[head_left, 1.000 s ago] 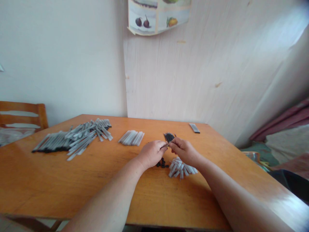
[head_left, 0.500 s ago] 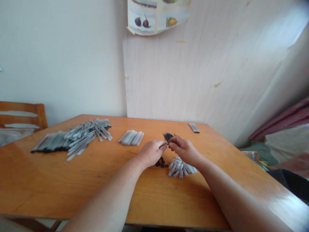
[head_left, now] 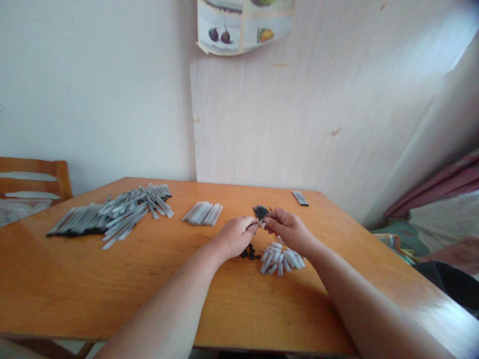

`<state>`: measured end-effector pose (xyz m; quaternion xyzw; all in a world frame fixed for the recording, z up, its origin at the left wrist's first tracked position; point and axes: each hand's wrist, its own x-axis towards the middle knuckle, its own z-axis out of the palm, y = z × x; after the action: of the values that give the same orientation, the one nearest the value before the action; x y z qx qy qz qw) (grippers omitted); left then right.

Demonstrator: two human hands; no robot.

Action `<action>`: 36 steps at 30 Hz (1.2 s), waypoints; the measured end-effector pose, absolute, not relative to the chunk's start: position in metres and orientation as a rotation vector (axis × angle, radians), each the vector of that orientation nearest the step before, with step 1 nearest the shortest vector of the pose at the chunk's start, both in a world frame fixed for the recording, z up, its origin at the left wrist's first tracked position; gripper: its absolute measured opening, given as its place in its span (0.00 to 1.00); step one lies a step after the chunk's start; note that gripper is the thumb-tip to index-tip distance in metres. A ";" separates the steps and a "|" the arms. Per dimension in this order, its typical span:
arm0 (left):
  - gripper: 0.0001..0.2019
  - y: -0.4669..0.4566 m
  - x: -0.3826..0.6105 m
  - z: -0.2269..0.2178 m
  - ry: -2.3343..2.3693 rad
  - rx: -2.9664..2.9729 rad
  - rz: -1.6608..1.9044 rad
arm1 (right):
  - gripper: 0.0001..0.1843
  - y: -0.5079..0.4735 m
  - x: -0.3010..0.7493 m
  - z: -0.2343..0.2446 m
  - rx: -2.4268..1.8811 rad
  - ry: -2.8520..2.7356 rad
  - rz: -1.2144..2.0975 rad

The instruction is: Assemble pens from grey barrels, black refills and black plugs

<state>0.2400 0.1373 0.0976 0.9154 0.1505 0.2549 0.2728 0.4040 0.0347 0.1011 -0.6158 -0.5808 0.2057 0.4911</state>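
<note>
Above the middle of the table, my left hand (head_left: 236, 236) is closed in a pinch on a slim pen-like piece (head_left: 261, 222), dark at one end and pale toward the other. Thumb and forefinger of my right hand (head_left: 283, 225) pinch its pale end; the fingers partly hide it. Just behind the hands lies a bundle of thin black sticks (head_left: 260, 211). Below them are several small black caps (head_left: 251, 253). A heap of short translucent white tubes (head_left: 281, 260) lies beneath my right hand.
On the wooden table (head_left: 157, 294), a row of clear tubes (head_left: 203, 213) lies left of my hands. Farther left is a large pile of black-ended clear tubes (head_left: 127, 209). A small black-ended bundle (head_left: 300, 198) sits at the back right. A chair (head_left: 35, 179) stands left.
My right hand has shifted slightly right, away from my left, and a pale length now shows between the fingertips. My left hand stays nearly in place.
</note>
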 end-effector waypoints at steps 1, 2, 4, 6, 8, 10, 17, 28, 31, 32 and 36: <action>0.15 0.137 0.240 0.098 0.409 2.470 0.705 | 0.12 0.035 0.403 0.101 -1.495 -1.403 0.507; 0.14 0.136 0.240 0.098 0.412 2.473 0.723 | 0.12 0.035 0.403 0.101 -1.494 -1.397 0.513; 0.13 0.135 0.239 0.099 0.426 2.471 0.752 | 0.13 0.035 0.401 0.102 -1.494 -1.387 0.519; 0.13 0.135 0.239 0.099 0.449 2.465 0.780 | 0.13 0.035 0.400 0.102 -1.496 -1.371 0.526; 0.12 0.134 0.240 0.098 0.466 2.448 0.808 | 0.13 0.035 0.399 0.103 -1.488 -1.353 0.538; 0.13 0.134 0.240 0.098 0.462 2.417 0.818 | 0.14 0.036 0.400 0.102 -1.466 -1.344 0.551; 0.21 0.139 0.239 0.098 0.428 2.315 0.653 | 0.15 0.038 0.406 0.098 -1.388 -1.292 0.566; 0.15 0.139 0.242 0.097 0.408 2.225 0.685 | 0.16 0.035 0.403 0.105 -1.332 -1.209 0.673; 0.15 0.138 0.242 0.097 0.413 2.256 0.744 | 0.16 0.035 0.404 0.103 -1.321 -1.193 0.688; 0.14 0.138 0.242 0.096 0.417 2.264 0.761 | 0.16 0.035 0.404 0.103 -1.319 -1.189 0.692; 0.14 0.135 0.242 0.096 0.432 2.287 0.823 | 0.16 0.035 0.405 0.102 -1.315 -1.176 0.704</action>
<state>0.2419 0.1348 0.0957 0.8744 0.1652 0.3146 0.3303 0.4054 0.0355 0.1022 -0.5632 -0.5036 0.3014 0.5817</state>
